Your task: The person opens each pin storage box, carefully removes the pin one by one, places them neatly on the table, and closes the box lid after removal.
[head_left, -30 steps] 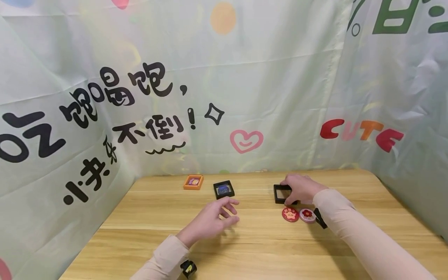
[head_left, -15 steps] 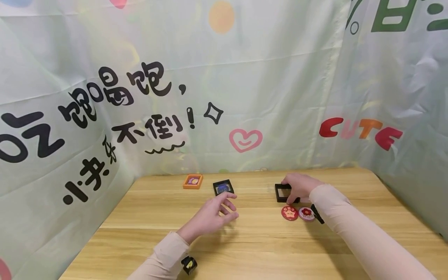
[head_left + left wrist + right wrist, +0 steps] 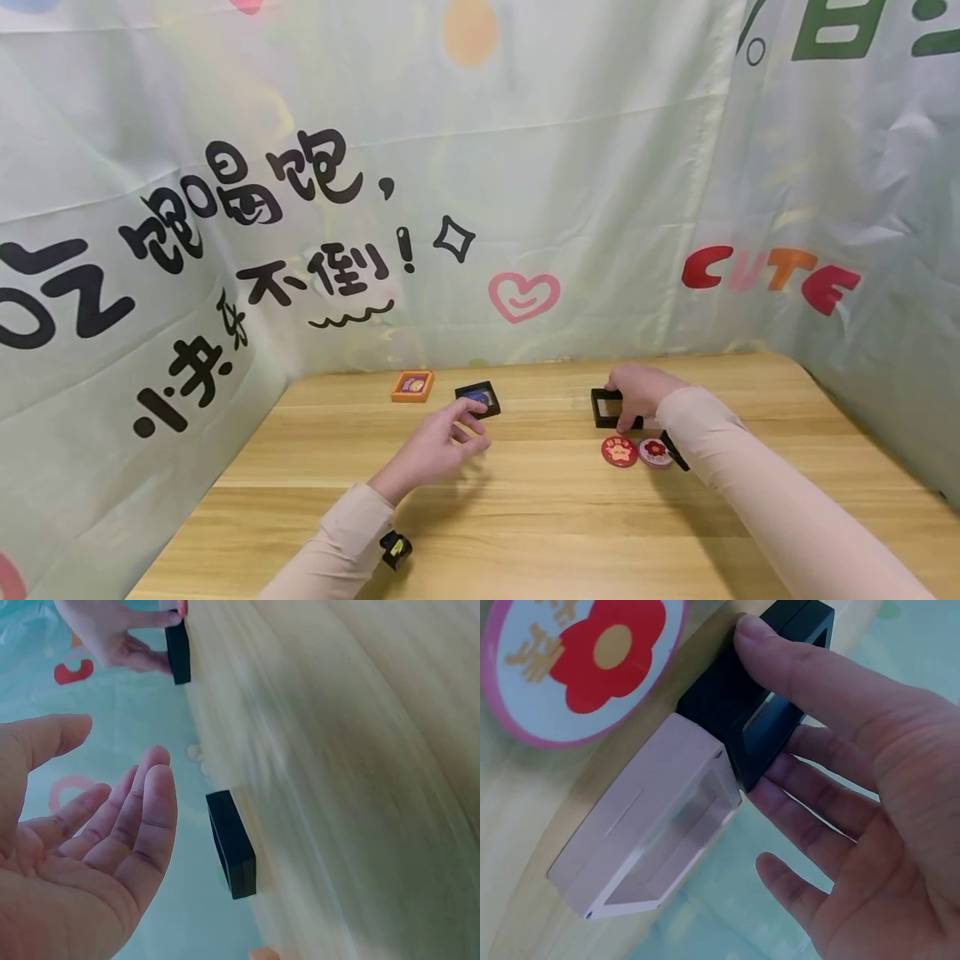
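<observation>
My right hand [image 3: 647,396] pinches a black square display frame [image 3: 597,411] between thumb and fingers; the frame rests on the table. In the right wrist view a pale pink frame [image 3: 641,814] lies against the black frame [image 3: 720,697]; my hand hides it in the head view. A red round badge [image 3: 619,451] and a flower badge [image 3: 655,452] lie side by side in front. My left hand [image 3: 427,446] hovers with loosely bent fingers, holding nothing. Beyond its fingertips stands another black frame [image 3: 491,398] with a blue insert, apart from the hand in the left wrist view.
An orange frame [image 3: 408,397] with a purple and yellow insert lies at the back left of the wooden table [image 3: 525,517]. A printed cloth [image 3: 585,200] hangs along the table's back and sides.
My right hand has shifted the black frame slightly right relative to the badges. The left hand has drifted left, its fingertips now overlapping the other black frame in the head view.
</observation>
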Available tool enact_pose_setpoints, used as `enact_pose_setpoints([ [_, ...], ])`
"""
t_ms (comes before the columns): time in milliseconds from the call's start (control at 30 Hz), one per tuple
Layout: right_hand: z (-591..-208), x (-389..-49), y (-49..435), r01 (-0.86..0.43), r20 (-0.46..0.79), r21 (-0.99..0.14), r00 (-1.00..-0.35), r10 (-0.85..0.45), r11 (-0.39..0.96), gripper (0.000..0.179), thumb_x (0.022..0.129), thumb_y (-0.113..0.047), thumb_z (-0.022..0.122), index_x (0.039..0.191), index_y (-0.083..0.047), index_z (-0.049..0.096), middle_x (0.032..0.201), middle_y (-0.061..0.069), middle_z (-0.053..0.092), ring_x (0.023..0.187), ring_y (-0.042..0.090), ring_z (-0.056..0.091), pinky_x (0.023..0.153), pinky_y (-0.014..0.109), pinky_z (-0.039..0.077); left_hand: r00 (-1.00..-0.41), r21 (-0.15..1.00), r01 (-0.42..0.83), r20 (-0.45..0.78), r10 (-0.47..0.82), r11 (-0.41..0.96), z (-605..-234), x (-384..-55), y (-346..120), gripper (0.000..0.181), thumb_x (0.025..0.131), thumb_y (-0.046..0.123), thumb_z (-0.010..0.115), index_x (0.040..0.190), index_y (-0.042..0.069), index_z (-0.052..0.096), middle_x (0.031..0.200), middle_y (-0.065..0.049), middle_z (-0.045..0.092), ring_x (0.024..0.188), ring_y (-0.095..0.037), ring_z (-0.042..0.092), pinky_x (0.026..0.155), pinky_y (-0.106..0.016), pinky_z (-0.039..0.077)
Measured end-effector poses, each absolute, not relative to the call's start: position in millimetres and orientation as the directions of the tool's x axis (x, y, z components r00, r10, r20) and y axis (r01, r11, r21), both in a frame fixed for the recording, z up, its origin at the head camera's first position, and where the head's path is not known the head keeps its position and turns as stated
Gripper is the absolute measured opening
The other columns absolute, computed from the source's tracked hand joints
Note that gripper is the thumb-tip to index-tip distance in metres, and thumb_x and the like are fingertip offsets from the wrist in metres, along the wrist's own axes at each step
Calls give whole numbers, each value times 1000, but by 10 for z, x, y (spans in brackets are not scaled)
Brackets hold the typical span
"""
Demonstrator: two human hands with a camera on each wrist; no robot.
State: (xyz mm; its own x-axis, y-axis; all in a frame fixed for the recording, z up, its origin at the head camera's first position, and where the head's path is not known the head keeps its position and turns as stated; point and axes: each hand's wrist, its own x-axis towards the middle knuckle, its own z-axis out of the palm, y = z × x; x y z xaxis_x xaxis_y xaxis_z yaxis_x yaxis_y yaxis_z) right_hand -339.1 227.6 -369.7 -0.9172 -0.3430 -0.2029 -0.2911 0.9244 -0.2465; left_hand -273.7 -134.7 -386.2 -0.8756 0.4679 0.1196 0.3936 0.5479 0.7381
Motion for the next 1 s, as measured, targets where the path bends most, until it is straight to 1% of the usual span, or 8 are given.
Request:
enact_pose_setpoints([
  [200,-3697,-3375,2260,-300,-206,-247,-913,-352,921,68,78,-15,98,135,7,69,141,24,69,130,47,64,103,53,60,-893,736,370,112,437,566,-3908,-2764,-1373,38,102,18,75,136,8,63,113,-6,71,96,-18,71,80,-31,61],
  [467,-3657,-3364,2240,-313,-204,-219,-911,-357,924,66,78,-13,98,134,8,69,139,26,69,129,47,65,101,53,61,-913,736,338,107,393,586,-3913,-2831,-1394,36,101,17,76,134,10,63,113,-7,71,92,-16,70,75,-30,60],
  [600,-3636,-3345,2233,-323,-200,-202,-910,-362,925,63,78,-13,98,131,7,71,137,25,71,126,46,67,99,52,62,-916,711,343,108,387,614,-3914,-2863,-1387,35,101,18,76,133,11,64,111,-6,71,90,-15,71,74,-29,60],
  [700,-3626,-3332,2239,-321,-198,-203,-912,-359,925,63,77,-12,98,131,7,72,136,26,71,124,46,67,97,51,63,-915,701,344,100,391,624,-3910,-2881,-1379,36,102,18,75,135,9,63,111,-7,71,89,-15,72,74,-29,61],
  [767,-3621,-3333,2243,-323,-191,-202,-913,-361,924,61,77,-12,98,129,6,72,133,25,72,120,44,70,93,50,64,-916,700,338,93,389,629,-3904,-2893,-1376,38,102,18,75,136,8,62,112,-8,71,88,-15,72,74,-30,61],
  [933,-3615,-3338,2234,-336,-177,-192,-912,-370,922,56,76,-13,99,123,4,76,122,21,77,103,32,73,84,44,63,-921,685,335,94,377,647,-3890,-2921,-1379,39,102,17,74,137,4,62,112,-8,71,87,-15,72,74,-31,61],
  [1000,-3616,-3336,2228,-341,-175,-184,-912,-372,922,56,75,-13,99,123,4,76,122,21,77,104,32,73,86,45,64,-920,680,339,97,379,650,-3892,-2927,-1383,39,102,17,74,137,4,62,111,-8,71,86,-15,72,74,-31,60],
])
